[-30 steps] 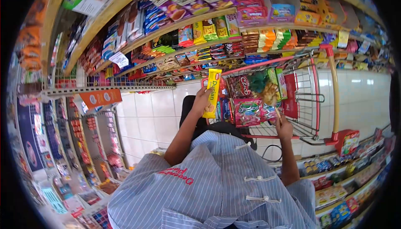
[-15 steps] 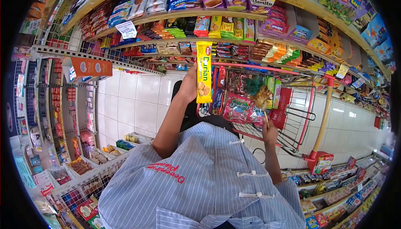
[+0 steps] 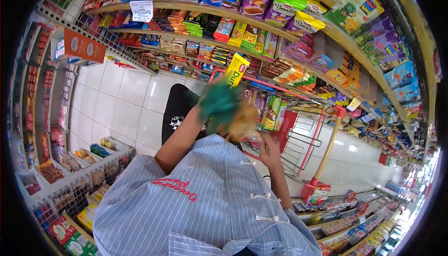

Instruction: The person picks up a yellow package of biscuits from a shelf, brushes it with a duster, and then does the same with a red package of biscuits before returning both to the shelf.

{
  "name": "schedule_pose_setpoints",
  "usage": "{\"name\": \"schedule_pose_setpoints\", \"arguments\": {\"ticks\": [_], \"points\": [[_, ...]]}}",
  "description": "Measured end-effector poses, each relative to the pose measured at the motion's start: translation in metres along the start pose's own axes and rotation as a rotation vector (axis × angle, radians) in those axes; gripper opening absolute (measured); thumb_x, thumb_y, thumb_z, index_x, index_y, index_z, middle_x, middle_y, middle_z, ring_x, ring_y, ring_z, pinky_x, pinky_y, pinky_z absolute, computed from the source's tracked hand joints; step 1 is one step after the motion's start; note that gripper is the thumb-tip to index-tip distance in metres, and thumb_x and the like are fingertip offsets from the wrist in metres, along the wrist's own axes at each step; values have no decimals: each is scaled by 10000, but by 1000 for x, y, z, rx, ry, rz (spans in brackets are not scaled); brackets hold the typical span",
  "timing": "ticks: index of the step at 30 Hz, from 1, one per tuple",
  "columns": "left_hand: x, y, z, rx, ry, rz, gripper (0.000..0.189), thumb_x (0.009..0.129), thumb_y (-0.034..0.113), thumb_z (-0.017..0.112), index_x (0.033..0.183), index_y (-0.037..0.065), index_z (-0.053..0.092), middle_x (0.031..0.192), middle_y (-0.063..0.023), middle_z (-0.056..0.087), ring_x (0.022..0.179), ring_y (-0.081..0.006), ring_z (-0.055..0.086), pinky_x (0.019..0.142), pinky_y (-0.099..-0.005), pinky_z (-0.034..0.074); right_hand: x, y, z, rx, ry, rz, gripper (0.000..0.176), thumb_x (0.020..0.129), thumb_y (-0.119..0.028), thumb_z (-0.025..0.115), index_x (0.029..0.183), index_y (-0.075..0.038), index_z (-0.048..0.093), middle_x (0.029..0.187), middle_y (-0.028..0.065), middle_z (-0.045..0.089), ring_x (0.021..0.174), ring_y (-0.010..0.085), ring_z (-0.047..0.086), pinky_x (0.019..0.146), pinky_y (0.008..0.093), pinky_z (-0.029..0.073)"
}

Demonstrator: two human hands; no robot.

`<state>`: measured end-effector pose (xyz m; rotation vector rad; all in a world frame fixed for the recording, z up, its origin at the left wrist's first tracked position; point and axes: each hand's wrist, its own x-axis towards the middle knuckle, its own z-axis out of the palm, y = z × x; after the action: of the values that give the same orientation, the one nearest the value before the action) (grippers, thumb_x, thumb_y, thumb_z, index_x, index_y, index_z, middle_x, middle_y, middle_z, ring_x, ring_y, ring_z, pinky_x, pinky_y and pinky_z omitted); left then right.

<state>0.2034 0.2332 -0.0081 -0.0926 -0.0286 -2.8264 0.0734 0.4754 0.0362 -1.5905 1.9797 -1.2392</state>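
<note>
Snack shelves (image 3: 261, 20): packed tight with bags. A big swing of the duster could knock some onto the floor.
Red cart (image 3: 302, 137): just in front of the person and full of snacks. A bump might make it roll away.
Feather duster (image 3: 228, 111): a green and tan blur across the packet's low end. It hides the grip there.
Yellow Durian packet (image 3: 237, 68): up in the air over the cart, near the shelves. It could slip and fall, and what's inside may break.
Left hand (image 3: 205, 104): mostly behind the feathers — it seems wrapped round the packet's bottom.
Right hand (image 3: 269, 149): fingers curled round the duster's stick.
</note>
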Motion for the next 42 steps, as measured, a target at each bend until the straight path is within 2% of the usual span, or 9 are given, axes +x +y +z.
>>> {"name": "schedule_pose_setpoints", "arguments": {"ticks": [13, 17, 18, 20, 26, 28, 30, 37, 42], "points": [[-18, -33, 29, 159, 500, 175, 438, 951, 361, 459, 1195, 1, 508, 968, -136, 627, 819, -265, 626, 744, -393, 540, 23, -18, -13, -29, -73, 423, 249, 947, -230, 529, 996, -10, 635, 698, 66, 613, 566, 86, 507, 515, 261, 406], [-25, -36, -27, 215, 227, 74, 442, 972, 292, 430, 1355, 73, 393, 1090, -134, 625, 865, -199, 652, 748, -318, 548, 7, -15, -13, -123, -158, 104, 247, 945, -241, 537, 940, -20, 646, 637, 38, 527, 560, 81, 462, 505, 257, 381], [-23, -35, -170, 369, 46, -13, 438, 978, 327, 404, 1293, 28, 453, 1055, -132, 630, 789, -206, 655, 694, -321, 546, 4, -3, -18, -135, -161, 114, 247, 945, -241, 537, 940, -20, 646, 637, 38, 527, 560, 81, 462, 505, 257, 381], [1, -55, 73, 224, 687, 255, 458, 980, 367, 378, 1223, -1, 499, 943, -113, 643, 682, -194, 635, 621, -308, 525, -1, 31, -29, -164, 4, 401, 256, 952, -243, 526, 950, -18, 648, 643, 41, 534, 582, 76, 461, 521, 252, 387], [-4, -44, 7, 208, 422, -1, 413, 972, 370, 417, 1141, 12, 536, 888, -99, 645, 646, -180, 606, 591, -282, 508, 14, 20, -37, 98, 279, 416, 238, 938, -225, 556, 880, -13, 648, 589, -22, 460, 552, 39, 372, 478, 226, 292], [-2, -34, -62, -175, -290, -5, 433, 941, 390, 486, 1213, 59, 541, 1070, -128, 643, 872, -219, 658, 708, -384, 567, 14, 3, -35, 43, -80, 333, 185, 911, -172, 590, 874, -5, 661, 591, -20, 485, 525, 37, 385, 466, 221, 312], [-10, -31, 6, 141, 377, -28, 405, 937, 353, 489, 1195, 45, 537, 1078, -131, 627, 852, -221, 654, 683, -359, 558, 18, 7, -28, 117, -119, 294, 204, 893, -181, 614, 807, 1, 647, 567, -9, 481, 527, 48, 393, 471, 238, 325], [-4, -35, 24, 194, 362, 30, 420, 959, 397, 446, 1146, 37, 555, 927, -99, 663, 707, -200, 665, 600, -295, 566, 40, 17, -37, -22, 322, 567, 233, 909, -173, 566, 797, 25, 618, 576, 0, 473, 564, 56, 394, 495, 248, 329], [-14, -25, -50, 48, 94, -117, 424, 955, 368, 444, 1168, 11, 529, 1000, -139, 644, 832, -233, 651, 728, -346, 549, 24, -12, -40, 84, -259, 427, 199, 867, -181, 646, 783, -4, 610, 548, 46, 460, 539, 73, 399, 500, 250, 345]]}}
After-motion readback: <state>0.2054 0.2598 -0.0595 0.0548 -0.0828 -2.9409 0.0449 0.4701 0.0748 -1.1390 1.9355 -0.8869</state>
